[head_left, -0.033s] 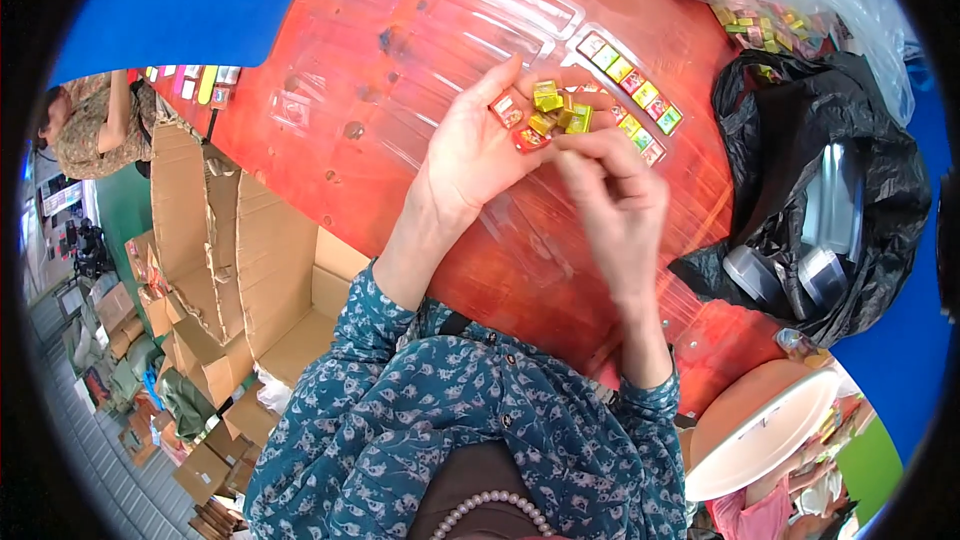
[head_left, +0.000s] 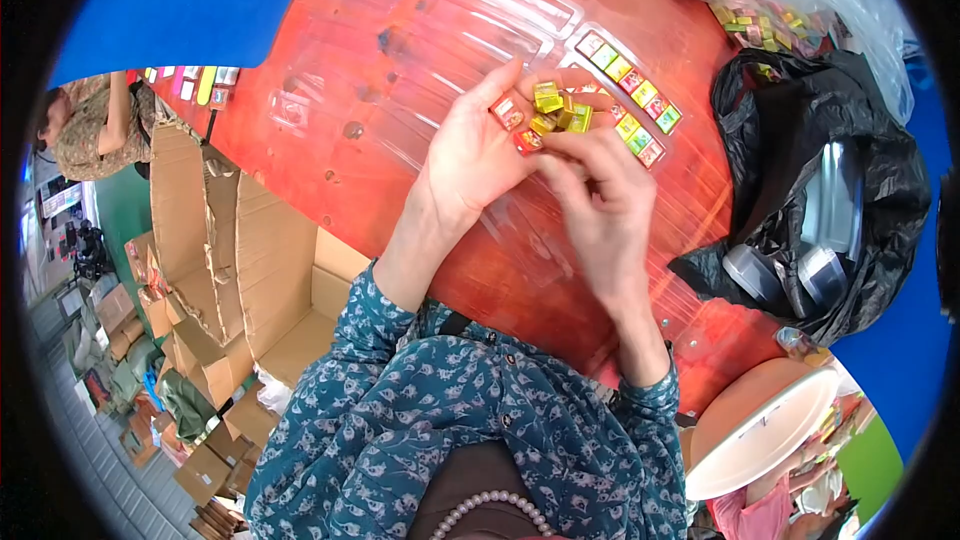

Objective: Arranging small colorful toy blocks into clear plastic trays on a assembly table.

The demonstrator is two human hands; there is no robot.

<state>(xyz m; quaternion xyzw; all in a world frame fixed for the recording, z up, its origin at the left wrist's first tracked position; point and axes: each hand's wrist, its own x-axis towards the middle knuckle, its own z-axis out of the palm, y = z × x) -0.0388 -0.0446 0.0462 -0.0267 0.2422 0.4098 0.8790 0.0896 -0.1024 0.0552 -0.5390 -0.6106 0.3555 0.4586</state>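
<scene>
Cupping little yellow cubes (head_left: 547, 97), the left hand (head_left: 462, 158) lies open; a red cube (head_left: 527, 142) sits up-left of the right hand (head_left: 605, 195), pinched, hold unclear.

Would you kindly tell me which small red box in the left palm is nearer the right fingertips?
The lower small red rectangular box, beside the right hand; the other red box sits higher and further left.

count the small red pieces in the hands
2 in sight: the upper red piece lies on the left hand; the lower red piece is right beside the right hand. More may be hidden beneath the yellow pieces.
</scene>
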